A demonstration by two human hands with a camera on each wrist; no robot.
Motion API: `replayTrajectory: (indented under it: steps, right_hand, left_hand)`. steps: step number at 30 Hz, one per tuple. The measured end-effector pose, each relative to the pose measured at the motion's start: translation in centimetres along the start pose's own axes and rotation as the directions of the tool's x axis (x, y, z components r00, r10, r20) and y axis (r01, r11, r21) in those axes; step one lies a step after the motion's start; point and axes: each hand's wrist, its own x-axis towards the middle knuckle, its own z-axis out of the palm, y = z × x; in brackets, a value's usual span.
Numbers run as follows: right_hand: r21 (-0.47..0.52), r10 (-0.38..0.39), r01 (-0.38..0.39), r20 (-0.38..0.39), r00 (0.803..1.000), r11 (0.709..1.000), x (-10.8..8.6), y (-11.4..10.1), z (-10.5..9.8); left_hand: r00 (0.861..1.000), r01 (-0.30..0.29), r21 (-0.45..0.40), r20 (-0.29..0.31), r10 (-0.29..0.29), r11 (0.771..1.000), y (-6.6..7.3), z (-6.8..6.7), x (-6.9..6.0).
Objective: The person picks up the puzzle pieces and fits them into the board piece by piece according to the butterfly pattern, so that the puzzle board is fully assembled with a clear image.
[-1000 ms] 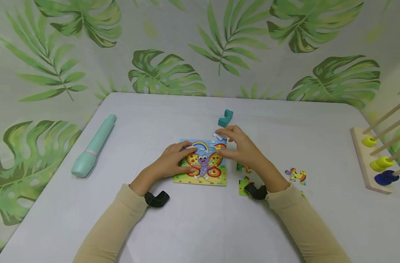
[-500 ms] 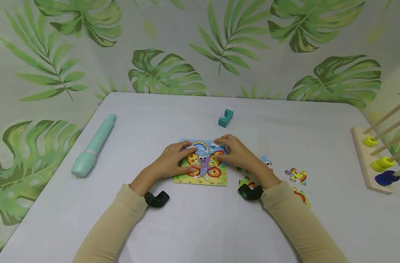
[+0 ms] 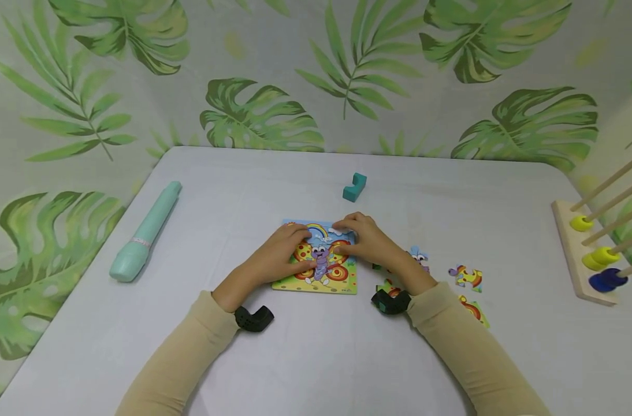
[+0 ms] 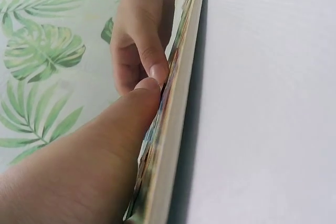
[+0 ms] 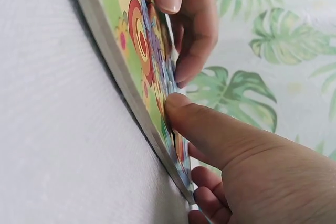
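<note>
A jigsaw puzzle board [image 3: 290, 286] with a purple butterfly and a rainbow lies flat in mid-table. My left hand [image 3: 281, 252] rests on its left side, fingers extended over the picture. At the upper right corner my right hand [image 3: 372, 241] holds a puzzle piece with a white cloud [image 3: 339, 231]; fingers and thumb partly cover it. In the right wrist view, the right thumb [image 5: 202, 124] presses on the board's face while the fingers curl at its far edge. The left wrist view shows the left thumb [image 4: 144, 90] on the picture near the right thumb.
Loose puzzle pieces lie right of the board, among them a yellow-and-red one [image 3: 469, 278] and a green-edged one [image 3: 474, 311]. Behind stands a teal block [image 3: 354, 188]. A mint-green microphone-shaped object [image 3: 145, 234] lies left. A wooden peg stand [image 3: 576, 254] with rings stands right.
My right hand has brought the cloud piece down onto the board's upper right corner, uncovering loose pieces near the forearm. My left hand has shifted slightly right over the picture.
</note>
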Motion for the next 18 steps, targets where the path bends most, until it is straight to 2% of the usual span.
replayTrajectory:
  steps: [8, 18]
  right_hand:
    - [0.003, 0.0, 0.0, 0.015, 1.0, 1.0, -0.03, -0.12, -0.17]
    - [0.021, 0.012, -0.012, 0.02, 1.0, 1.0, -0.12, -0.02, -0.29]
  left_hand:
    - [0.997, -0.072, 0.103, 0.036, 0.069, 0.992, 0.47, 0.29, 0.44]
    - [0.998, -0.044, 0.109, 0.058, 0.037, 0.993, 0.56, 0.57, 0.57]
